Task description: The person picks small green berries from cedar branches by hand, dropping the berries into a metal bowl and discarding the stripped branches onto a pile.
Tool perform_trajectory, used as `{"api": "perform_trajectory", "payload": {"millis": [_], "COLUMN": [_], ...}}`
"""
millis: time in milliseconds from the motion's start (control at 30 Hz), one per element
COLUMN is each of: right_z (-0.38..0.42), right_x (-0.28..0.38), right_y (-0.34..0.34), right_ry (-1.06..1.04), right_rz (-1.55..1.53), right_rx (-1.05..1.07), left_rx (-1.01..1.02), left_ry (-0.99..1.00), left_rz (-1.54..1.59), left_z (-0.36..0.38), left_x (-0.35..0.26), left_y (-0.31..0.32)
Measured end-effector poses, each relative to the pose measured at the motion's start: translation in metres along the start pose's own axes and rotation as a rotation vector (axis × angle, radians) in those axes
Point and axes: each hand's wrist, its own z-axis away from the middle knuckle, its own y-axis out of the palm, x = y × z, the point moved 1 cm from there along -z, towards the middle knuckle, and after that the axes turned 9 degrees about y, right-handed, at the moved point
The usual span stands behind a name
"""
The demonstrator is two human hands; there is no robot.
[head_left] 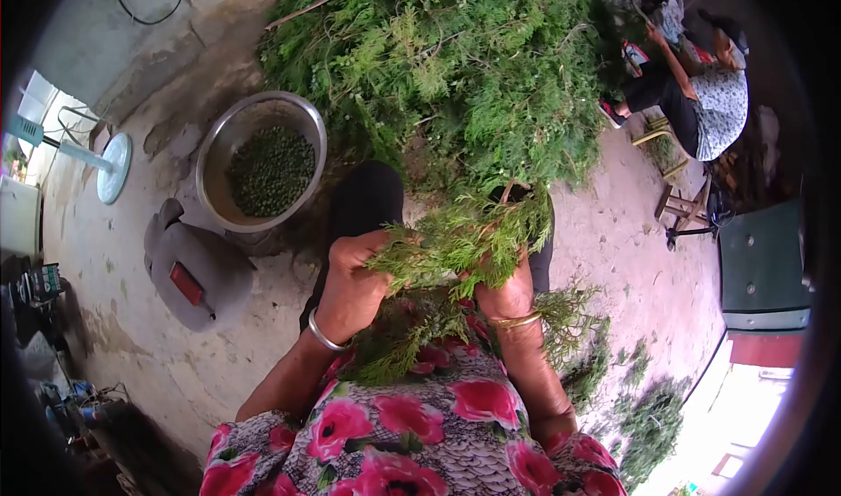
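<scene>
Leafy sprig [464, 238] up close

I have the sprig raised by my knees [368, 194], its flat green fans spread between both hands. My right hand [506, 293] is curled closed on it, the fingers mostly hidden behind the leaves. My left hand [352, 273] is curled nearly closed at the other edge; leaves cover its fingertips, so I cannot tell whether they pinch anything.

I judge the step in hand to be working this one sprig between both hands. The next move, to my mind, calls for a steady right grip while the left fingertips find a clean hold among the fronds.

Loose cuttings [390, 360] lie against my floral top [407, 417], just below the sprig. Ahead of me is the big heap of branches [447, 76]; to its left, the metal basin [205, 181] holds many small green pieces [272, 172]. Well off to the right, a co-worker [720, 115] sits.
</scene>
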Motion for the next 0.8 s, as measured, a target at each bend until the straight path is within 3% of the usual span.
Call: {"api": "perform_trajectory", "payload": {"millis": [67, 133, 167, 233, 300, 400, 433, 467, 500, 700, 767, 800], "right_z": [0.0, 0.001, 0.002, 0.006, 0.007, 0.003, 0.003, 0.003, 0.003, 0.011, 0.013, 0.015], "right_x": [-0.003, -0.006, -0.006, -0.005, -0.007, -0.02, -0.022, -0.023, -0.022, -0.008, -0.003, 0.003], "right_y": [-0.003, -0.009, -0.011, -0.009, -0.011, -0.025, -0.026, -0.026, -0.024, -0.009, -0.006, -0.001], "right_ry": [0.008, -0.031, -0.068, -0.097, -0.129, 0.008, 0.014, 0.02, 0.02, 0.011, -0.055, -0.053], "right_rz": [0.009, 0.153, 0.299, 0.417, 0.537, 0.408, 0.207, 0.007, 0.007, 0.231, 0.551, 0.551], "right_rx": [0.025, 0.004, -0.018, 0.021, 0.059, 0.091, 0.123, 0.154, 0.154, 0.148, 0.16, 0.159], "left_rx": [-0.033, -0.041, -0.041, -0.092, -0.048, 0.012, 0.026, 0.027, 0.027, 0.022, 0.026, 0.0], "left_ry": [0.088, -0.21, -0.208, -0.428, -0.38, -0.32, -0.307, -0.306, -0.347, -0.408, -0.4, -0.379], "left_rz": [0.086, 0.236, 0.233, 0.683, 0.679, 0.731, 0.786, 0.785, 0.742, 0.413, 0.375, 0.303], "left_z": [0.0, 0.002, 0.002, 0.003, 0.0, 0.003, 0.004, 0.004, 0.003, 0.001, 0.0, -0.001], "left_x": [-0.002, -0.007, -0.007, -0.003, -0.003, 0.001, 0.001, -0.002, -0.008, -0.021, -0.025, -0.027], "left_y": [0.002, 0.003, 0.001, -0.002, -0.002, -0.001, -0.001, 0.0, 0.002, 0.0, 0.003, 0.004]}}
